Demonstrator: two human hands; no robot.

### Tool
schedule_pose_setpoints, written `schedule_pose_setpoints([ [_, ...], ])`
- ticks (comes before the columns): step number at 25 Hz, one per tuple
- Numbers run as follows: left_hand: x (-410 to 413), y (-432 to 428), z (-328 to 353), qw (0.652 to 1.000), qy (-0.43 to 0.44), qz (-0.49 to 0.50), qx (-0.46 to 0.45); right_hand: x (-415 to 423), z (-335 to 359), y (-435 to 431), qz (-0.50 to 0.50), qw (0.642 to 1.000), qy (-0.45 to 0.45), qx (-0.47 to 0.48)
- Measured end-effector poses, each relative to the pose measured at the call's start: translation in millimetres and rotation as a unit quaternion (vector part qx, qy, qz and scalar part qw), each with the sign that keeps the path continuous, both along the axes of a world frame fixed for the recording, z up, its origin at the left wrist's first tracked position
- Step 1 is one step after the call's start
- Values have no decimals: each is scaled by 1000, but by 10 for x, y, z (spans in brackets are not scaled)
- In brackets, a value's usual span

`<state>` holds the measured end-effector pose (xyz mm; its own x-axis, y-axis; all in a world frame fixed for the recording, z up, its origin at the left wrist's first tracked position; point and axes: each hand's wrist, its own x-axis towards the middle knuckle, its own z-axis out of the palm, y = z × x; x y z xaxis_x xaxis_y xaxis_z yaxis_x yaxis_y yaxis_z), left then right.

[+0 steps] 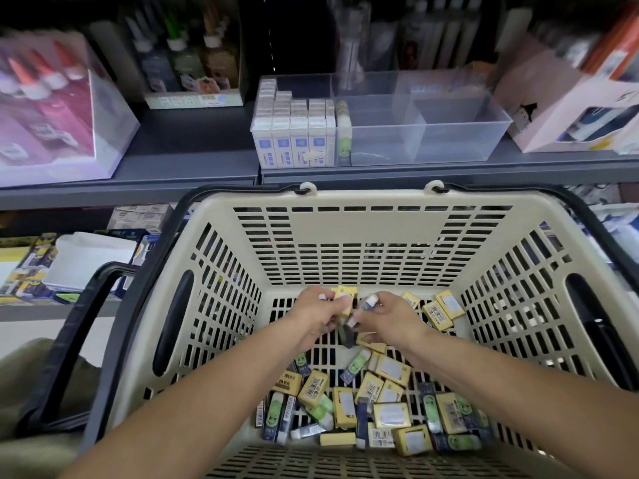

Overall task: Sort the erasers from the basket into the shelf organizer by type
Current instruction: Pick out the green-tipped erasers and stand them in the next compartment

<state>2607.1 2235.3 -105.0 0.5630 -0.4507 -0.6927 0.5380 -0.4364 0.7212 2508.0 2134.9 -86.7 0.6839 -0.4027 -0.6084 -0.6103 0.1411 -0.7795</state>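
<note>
Both my hands reach down into a beige slotted basket (345,236) with black handles. My left hand (316,314) grips several erasers, among them a yellow boxed one (346,294). My right hand (389,318) holds a blue-and-white sleeved eraser (369,301) close beside the left hand. A dark eraser (346,335) hangs between the hands. Many loose erasers (380,402) lie on the basket floor: yellow boxes, green smiley ones, dark blue sleeved ones. On the shelf above stands a clear organizer (449,133); its left compartment holds rows of white-and-blue erasers (294,133) and a row of green smiley ones (344,133).
The organizer's right compartments (460,140) look bare. A clear box of glue bottles (52,105) stands at the left of the grey shelf (193,160), a white carton (567,108) at the right. Packaged stationery (69,261) lies on a lower shelf left of the basket.
</note>
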Motion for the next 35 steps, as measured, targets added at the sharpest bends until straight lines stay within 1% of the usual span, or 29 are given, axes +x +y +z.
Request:
schedule_pose_setpoints([
  [3, 1, 12, -12, 997, -62, 1, 43, 24, 45, -48, 10, 999, 25, -27],
  [4, 2, 10, -3, 997, -68, 0, 48, 28, 46, -50, 21, 999, 30, -33],
  [5, 3, 5, 13, 998, -53, -5, 43, 35, 49, -41, 29, 999, 31, -32],
  [7, -19, 5, 77, 999, 25, -37, 9, 46, 44, -12, 38, 999, 23, -27],
  [9, -33, 37, 131, 993, 98, -65, -6, 64, 32, 4, 54, 998, 14, -28],
  [11, 11, 82, 128, 991, 118, -65, -5, 78, 42, -17, 83, 996, -2, -21],
  [12, 44, 98, 116, 992, 107, -61, -5, 88, 41, -30, 99, 995, -10, -26],
  [13, 75, 114, 102, 995, 89, -54, -5, 97, 32, -44, 127, 990, -11, -65],
  [14, 104, 131, 79, 997, 69, -42, -3, 114, 14, -61, 179, 972, 1, -152],
  [15, 132, 150, 54, 998, 56, -30, 3, 129, -14, -59, 249, 935, 20, -251],
  [16, 156, 170, 31, 998, 51, -21, 9, 138, -52, -25, 312, 890, 46, -329],
  [17, 178, 189, 14, 998, 51, -18, 12, 139, -83, 34, 356, 850, 71, -383],
  [19, 224, 224, -8, 999, 53, -10, 8, 138, -158, 199, 402, 789, 99, -454],
  [20, 251, 235, -12, 999, 52, -2, 2, 153, -196, 274, 421, 765, 100, -478],
  [21, 267, 244, -7, 999, 50, 6, -2, 171, -226, 320, 427, 757, 101, -483],
  [22, 275, 248, -6, 999, 45, 12, -1, 187, -243, 328, 408, 774, 103, -474],
  [24, 288, 262, -21, 999, 21, 26, 15, 209, -254, 246, 316, 848, 101, -413],
  [25, 286, 273, -33, 999, 10, 32, 24, 212, -252, 195, 259, 886, 87, -375],
  [26, 276, 282, -47, 999, 8, 32, 26, 206, -256, 164, 207, 916, 64, -337],
  [27, 253, 280, -43, 999, 19, 27, 16, 195, -264, 155, 165, 940, 38, -297],
  [29, 200, 252, -59, 999, 48, -2, -19, 188, -265, 175, 141, 963, 0, -229],
  [31, 155, 217, -104, 999, 37, -16, -23, 189, -270, 150, 150, 971, -30, -182],
  [32, 143, 210, -125, 1000, 20, -17, -9, 179, -268, 110, 163, 970, -35, -176],
  [33, 146, 213, -145, 1000, 8, -16, 10, 156, -267, 50, 197, 958, -26, -204],
  [34, 161, 224, -153, 1000, 4, -12, 27, 125, -269, -20, 265, 925, -5, -273],
  [35, 187, 234, -157, 999, 4, -8, 40, 91, -270, -72, 351, 871, 19, -344],
])
